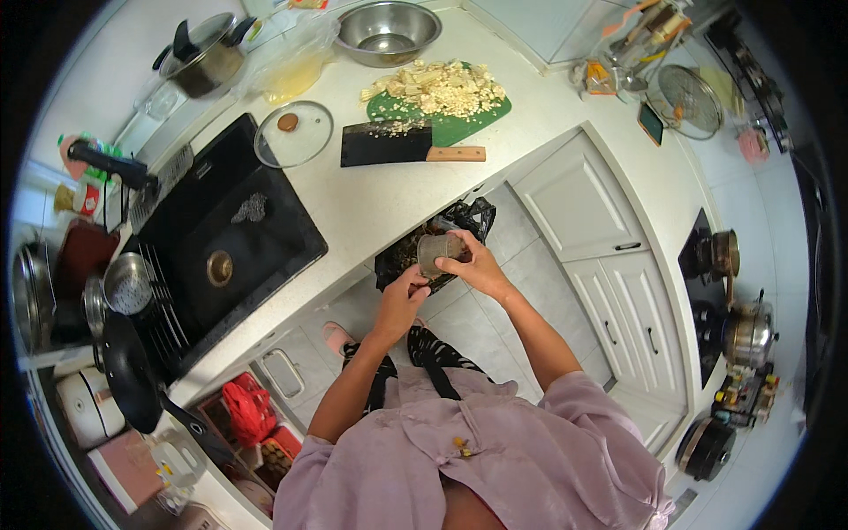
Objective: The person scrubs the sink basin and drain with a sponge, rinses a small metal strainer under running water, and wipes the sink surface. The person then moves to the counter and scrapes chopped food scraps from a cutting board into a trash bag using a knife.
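Observation:
My right hand grips a cylindrical mesh sink strainer basket from the right, fingers behind it and thumb on the near side. My left hand has its fingertips at the strainer's lower left edge; whether they grip it is hard to tell. Both hands are above a trash bin lined with a black plastic bag, with dark scraps inside. On the counter lie a cleaver with a wooden handle and a green cutting board heaped with chopped pale vegetable.
A black sink with a steel scrubber and a drain is at left. A glass lid overlaps its corner. A steel bowl stands behind the board. Grey cabinets flank the floor at right; a frying pan sits lower left.

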{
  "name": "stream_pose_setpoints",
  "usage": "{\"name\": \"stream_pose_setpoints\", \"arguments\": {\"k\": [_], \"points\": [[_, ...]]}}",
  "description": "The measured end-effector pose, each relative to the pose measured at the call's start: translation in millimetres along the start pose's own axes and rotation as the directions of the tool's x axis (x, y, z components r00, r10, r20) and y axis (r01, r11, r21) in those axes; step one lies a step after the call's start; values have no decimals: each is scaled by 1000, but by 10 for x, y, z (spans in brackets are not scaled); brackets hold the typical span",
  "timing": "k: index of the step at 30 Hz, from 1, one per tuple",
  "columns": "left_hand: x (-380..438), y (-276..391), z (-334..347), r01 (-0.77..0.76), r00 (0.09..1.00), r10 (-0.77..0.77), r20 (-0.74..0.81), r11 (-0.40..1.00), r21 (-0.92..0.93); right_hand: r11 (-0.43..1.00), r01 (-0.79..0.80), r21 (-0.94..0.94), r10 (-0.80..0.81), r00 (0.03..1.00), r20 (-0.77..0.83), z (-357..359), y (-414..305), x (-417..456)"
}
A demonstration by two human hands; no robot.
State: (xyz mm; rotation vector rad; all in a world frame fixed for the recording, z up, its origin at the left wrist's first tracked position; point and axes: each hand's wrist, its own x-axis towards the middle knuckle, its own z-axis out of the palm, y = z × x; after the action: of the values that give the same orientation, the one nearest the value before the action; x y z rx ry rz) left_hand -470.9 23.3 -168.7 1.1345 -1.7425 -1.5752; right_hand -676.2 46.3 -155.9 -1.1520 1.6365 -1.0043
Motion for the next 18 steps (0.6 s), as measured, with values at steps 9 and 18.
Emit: {"name": "stream_pose_setpoints", "arguments": {"k": [9,18], "points": [[-365,-576,-278,170,984,-164,-76,981,89,693,150,-705,-179,983,33,147,-261,28],[-5,-699,-43,437,768,-229,-598,870,229,648,68,-759,-105,994,-1,191,-238,102]]}}
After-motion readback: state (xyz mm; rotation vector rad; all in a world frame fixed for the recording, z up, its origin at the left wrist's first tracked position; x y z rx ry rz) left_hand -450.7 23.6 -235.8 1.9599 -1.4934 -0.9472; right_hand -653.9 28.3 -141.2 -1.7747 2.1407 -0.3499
